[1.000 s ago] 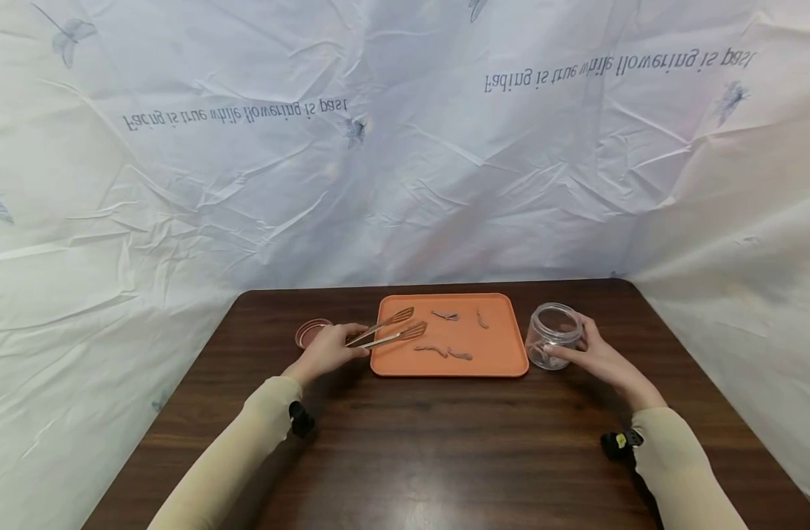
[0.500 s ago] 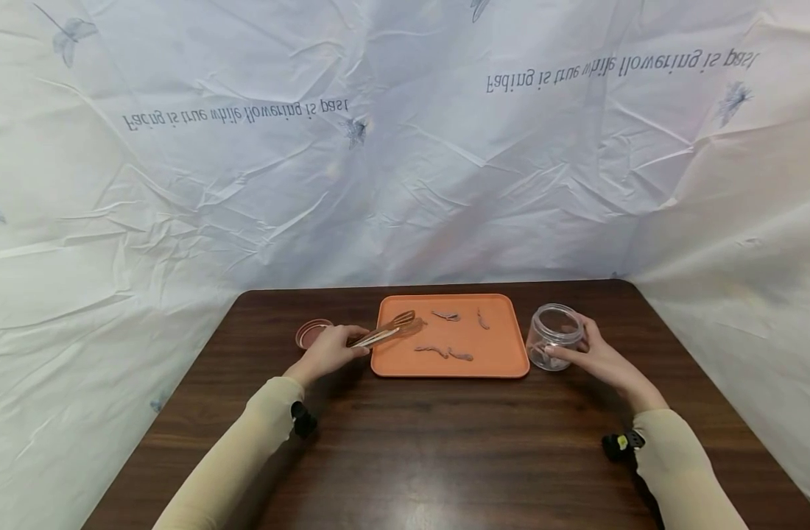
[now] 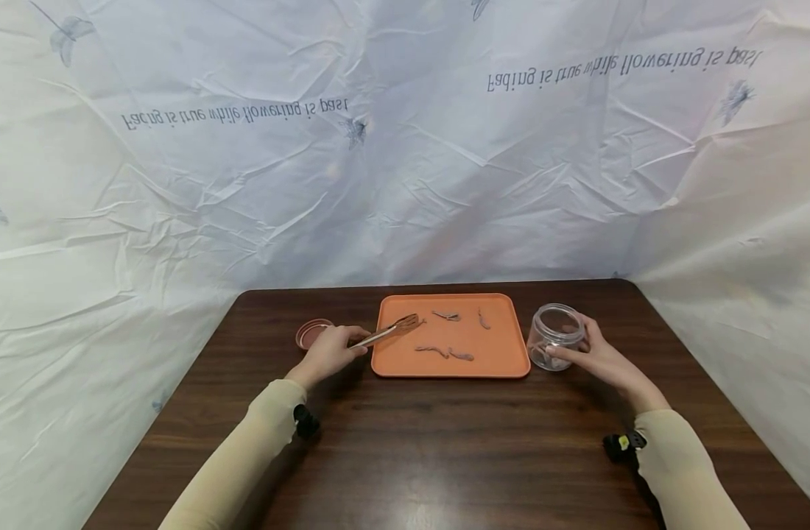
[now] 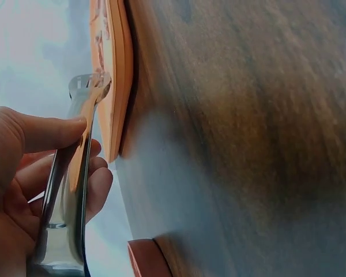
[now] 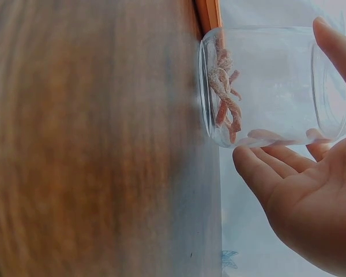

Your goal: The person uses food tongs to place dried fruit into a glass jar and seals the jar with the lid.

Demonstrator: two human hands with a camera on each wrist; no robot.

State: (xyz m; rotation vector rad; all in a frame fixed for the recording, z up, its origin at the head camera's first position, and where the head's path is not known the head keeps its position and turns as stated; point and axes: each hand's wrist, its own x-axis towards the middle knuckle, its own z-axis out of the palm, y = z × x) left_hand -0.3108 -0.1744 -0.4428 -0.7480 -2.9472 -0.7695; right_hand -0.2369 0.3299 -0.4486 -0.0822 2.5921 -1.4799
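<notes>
My left hand [image 3: 330, 353] holds metal tongs [image 4: 66, 213], thumb on one arm and fingers round the other. Pressed together, the slotted tong heads [image 3: 407, 322] are over the left part of the orange tray [image 3: 491, 363]. A bit of a brownish strip [image 3: 423, 321] shows right at their tips. Several thin, wrinkled strips, like dried meat, lie on the tray, one of them a curved strip [image 3: 483, 319] at its right. My right hand [image 3: 600, 358] grips a clear open jar [image 3: 554, 337] from its right side. Similar dried strips [image 5: 225, 95] lie at the jar's bottom.
A reddish round lid [image 3: 310, 333] lies on the dark wooden table [image 3: 418, 449], just behind my left hand. The jar stands close by the tray's right edge. A white printed sheet [image 3: 405, 184] hangs behind the table and along its sides.
The tongs' arms, spread apart a second ago, have been squeezed together over the tray's left part. My right hand and the jar have stayed in place.
</notes>
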